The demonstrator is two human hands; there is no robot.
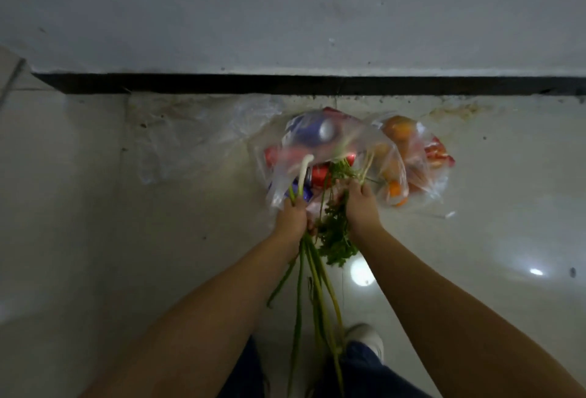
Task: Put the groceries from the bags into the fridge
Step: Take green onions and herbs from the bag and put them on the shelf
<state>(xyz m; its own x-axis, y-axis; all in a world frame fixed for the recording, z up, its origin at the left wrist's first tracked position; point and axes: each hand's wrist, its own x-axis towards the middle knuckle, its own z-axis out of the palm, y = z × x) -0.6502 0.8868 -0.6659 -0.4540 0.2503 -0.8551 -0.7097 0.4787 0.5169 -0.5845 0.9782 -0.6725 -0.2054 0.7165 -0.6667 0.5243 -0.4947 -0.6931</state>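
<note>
My left hand [291, 218] grips a bunch of spring onions [304, 274]; their white bulbs stick up past my fingers and the long green leaves hang down toward my feet. My right hand [361, 207] holds a bunch of leafy green herbs [336, 232] by the stems. Both hands are above a clear plastic bag [317, 156] on the floor holding red and blue cans and packets. A second clear bag [409, 159] to its right holds oranges and something red. The fridge is out of view.
An empty clear plastic bag [196, 140] lies flat on the pale tiled floor at the left. A grey wall with a black skirting strip [285, 84] runs just behind the bags. My white shoe [364, 339] is below.
</note>
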